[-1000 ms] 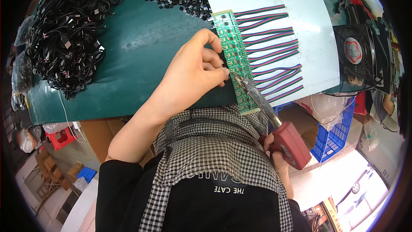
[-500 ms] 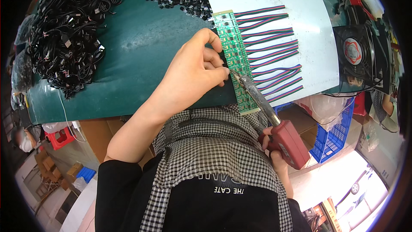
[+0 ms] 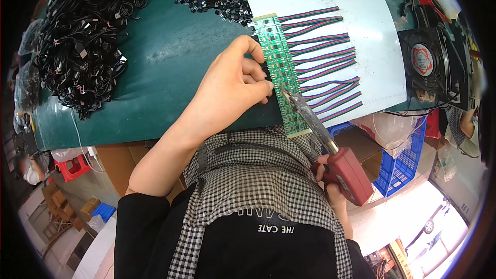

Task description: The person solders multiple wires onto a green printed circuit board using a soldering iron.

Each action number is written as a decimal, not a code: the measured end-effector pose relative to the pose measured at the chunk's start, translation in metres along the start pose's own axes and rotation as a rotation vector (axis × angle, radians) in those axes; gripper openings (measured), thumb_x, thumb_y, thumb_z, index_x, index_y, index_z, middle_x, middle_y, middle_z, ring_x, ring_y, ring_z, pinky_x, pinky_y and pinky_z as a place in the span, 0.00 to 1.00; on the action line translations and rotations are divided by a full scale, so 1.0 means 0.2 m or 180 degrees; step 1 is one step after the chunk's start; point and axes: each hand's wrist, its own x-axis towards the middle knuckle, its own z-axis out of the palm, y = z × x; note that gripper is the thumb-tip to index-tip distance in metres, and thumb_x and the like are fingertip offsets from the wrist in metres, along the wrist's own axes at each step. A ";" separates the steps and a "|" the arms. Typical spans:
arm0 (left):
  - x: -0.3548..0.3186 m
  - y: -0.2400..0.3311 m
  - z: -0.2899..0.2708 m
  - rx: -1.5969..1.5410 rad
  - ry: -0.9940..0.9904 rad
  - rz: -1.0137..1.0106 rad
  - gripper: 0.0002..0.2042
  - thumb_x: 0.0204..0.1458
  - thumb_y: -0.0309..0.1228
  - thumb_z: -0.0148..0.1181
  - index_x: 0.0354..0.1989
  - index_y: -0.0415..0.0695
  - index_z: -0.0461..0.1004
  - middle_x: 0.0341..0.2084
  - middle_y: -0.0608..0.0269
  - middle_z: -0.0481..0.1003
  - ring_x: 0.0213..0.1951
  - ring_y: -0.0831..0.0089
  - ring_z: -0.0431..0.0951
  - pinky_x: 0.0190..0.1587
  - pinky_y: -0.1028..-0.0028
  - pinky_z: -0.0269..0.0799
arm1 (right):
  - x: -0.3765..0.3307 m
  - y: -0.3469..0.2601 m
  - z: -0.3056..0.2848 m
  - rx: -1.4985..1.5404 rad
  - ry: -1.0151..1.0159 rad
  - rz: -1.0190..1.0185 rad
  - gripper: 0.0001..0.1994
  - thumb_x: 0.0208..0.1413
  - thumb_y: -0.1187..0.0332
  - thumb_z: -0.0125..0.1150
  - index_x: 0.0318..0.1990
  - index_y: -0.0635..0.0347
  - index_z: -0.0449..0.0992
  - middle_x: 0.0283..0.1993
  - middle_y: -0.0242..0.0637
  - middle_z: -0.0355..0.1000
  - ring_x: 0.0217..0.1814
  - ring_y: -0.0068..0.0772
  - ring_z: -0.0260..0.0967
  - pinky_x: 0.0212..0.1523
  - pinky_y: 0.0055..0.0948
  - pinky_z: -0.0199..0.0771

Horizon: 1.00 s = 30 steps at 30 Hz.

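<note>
A long green circuit board panel [image 3: 282,75] lies on a white sheet's left edge, with groups of striped ribbon wires [image 3: 320,59] reaching right from it. At the panel's left edge is my left hand [image 3: 232,80], its thumb and forefinger pinched together; whatever they hold is hidden. My right hand [image 3: 330,181] grips the dark red handle of a soldering gun [image 3: 350,175]. Its metal barrel slants up and left, and the tip meets or hovers over the panel close to my left thumb; contact cannot be made out.
A big heap of black cables [image 3: 82,41] covers the green table's [image 3: 165,72] left side. Small black parts [image 3: 219,0] are piled beyond the panel. Right of the white sheet [image 3: 380,57] stands a black fan [image 3: 423,59]. A blue crate [image 3: 400,168] sits below the table's right edge.
The soldering gun's tip has shifted slightly toward me and to the right over the panel. My left hand keeps its pinch at the panel's edge.
</note>
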 end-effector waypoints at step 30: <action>-0.08 0.01 0.04 -0.0115 0.0093 0.0194 0.13 0.46 0.16 0.50 0.39 0.40 0.56 0.21 0.64 0.69 0.27 0.77 0.72 0.32 0.79 0.70 | 0.25 -0.14 -0.53 -0.0567 0.3593 -0.1987 0.15 0.56 0.71 0.50 0.51 0.62 0.63 0.44 0.38 0.68 0.22 0.15 0.59 0.18 0.13 0.59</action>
